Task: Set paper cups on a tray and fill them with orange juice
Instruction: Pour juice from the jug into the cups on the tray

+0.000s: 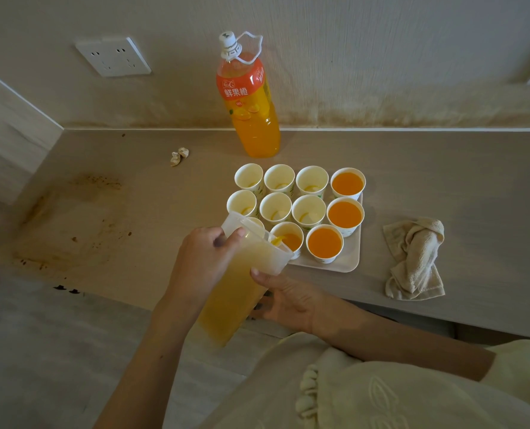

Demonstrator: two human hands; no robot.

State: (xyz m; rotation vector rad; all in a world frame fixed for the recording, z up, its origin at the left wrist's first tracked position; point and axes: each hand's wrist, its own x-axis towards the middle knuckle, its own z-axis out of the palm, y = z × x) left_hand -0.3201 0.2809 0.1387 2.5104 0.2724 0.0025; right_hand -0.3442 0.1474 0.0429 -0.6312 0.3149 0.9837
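cream garment [397, 394] fills the bottom corner. left hand [205, 261] wraps the tilted jug [242, 283] near its rim; right hand [285, 300] curls under its side. its spout hangs over a part-filled cup [290, 241] on the tray [347, 263]; three full cups [344, 215] stand to the right, bottle [251, 119] behind.

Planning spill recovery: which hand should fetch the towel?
Probably right. The right hand only cups the pitcher low down and is nearer the towel; the left hand grips its top, steering the pour.

Room to pass lies over the counter [118, 212] left of the tray [347, 264]; bottle [254, 119] behind, towel [415, 258] right.
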